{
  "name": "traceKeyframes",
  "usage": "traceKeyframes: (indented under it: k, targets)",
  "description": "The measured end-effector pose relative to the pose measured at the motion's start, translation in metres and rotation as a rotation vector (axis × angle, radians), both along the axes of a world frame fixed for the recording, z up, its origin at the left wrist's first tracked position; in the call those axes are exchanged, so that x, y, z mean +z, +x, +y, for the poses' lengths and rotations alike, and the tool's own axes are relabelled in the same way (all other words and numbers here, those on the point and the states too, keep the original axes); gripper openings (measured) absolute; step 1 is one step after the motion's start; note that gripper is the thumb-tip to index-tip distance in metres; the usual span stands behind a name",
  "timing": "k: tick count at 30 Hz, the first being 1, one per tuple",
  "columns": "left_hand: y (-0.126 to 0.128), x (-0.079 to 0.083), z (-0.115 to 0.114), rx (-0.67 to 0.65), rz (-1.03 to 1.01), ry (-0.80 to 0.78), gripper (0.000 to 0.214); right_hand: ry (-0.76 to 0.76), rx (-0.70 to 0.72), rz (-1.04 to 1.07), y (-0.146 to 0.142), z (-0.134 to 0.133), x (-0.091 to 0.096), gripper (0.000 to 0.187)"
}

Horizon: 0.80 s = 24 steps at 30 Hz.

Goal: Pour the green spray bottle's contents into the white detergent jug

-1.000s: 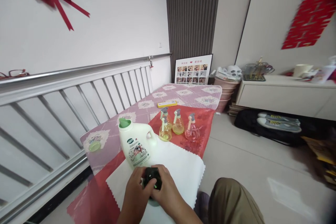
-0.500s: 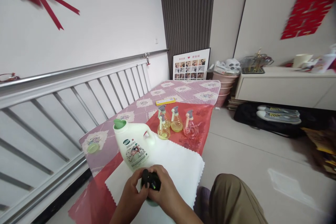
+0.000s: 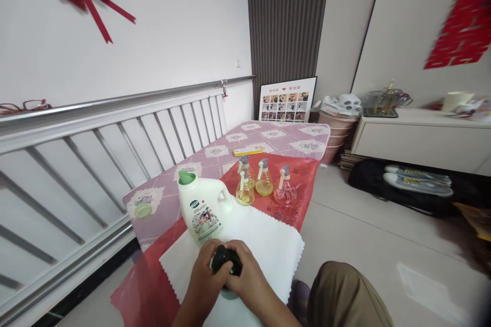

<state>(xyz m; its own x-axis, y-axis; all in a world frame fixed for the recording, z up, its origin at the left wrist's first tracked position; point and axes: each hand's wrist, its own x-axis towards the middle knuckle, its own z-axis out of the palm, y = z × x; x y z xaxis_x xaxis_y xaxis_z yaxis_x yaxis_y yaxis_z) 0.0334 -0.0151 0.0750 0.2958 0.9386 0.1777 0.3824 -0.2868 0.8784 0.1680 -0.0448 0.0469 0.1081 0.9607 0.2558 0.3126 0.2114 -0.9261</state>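
Close in front of me, both hands are wrapped round a dark bottle [image 3: 227, 260] with a shiny black top. My left hand [image 3: 207, 272] grips its left side, and my right hand [image 3: 245, 268] closes round the right. A greenish base shows below the fingers; the rest is covered. Just beyond stands a large pale detergent jug [image 3: 203, 209] with a green spout, a handle and a printed label. Several clear spray bottles [image 3: 264, 181] with grey heads stand behind it, most holding yellowish liquid. A pinkish spray bottle [image 3: 285, 191] is at their right.
A white scalloped mat [image 3: 268, 237] lies over a red cloth [image 3: 303, 173] on the flowered table. A green cap [image 3: 142, 210] lies at left, a yellow box [image 3: 247, 150] at the back. A white railing [image 3: 153, 138] runs along the left. My knee [image 3: 345, 291] is right.
The view has shifted slightly, so the scene sits a little further right and lower. Both hands stay on the dark bottle, with its top at a slightly different angle.
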Motion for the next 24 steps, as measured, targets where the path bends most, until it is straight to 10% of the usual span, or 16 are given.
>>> traceKeyframes:
  k: [6,17,24]
  targets:
    - [0.0,0.004,0.006,-0.114,-0.04,-0.124,0.042,0.023,0.005,0.022,0.001,0.002,-0.007,0.043]
    - [-0.008,-0.04,-0.014,-0.147,-0.165,-0.24,0.104,-0.073,-0.017,0.111,0.008,0.008,-0.014,0.048]
    - [0.0,-0.075,-0.008,-0.042,-0.097,-0.116,0.097,-0.088,0.012,0.048,0.013,0.008,-0.02,0.053]
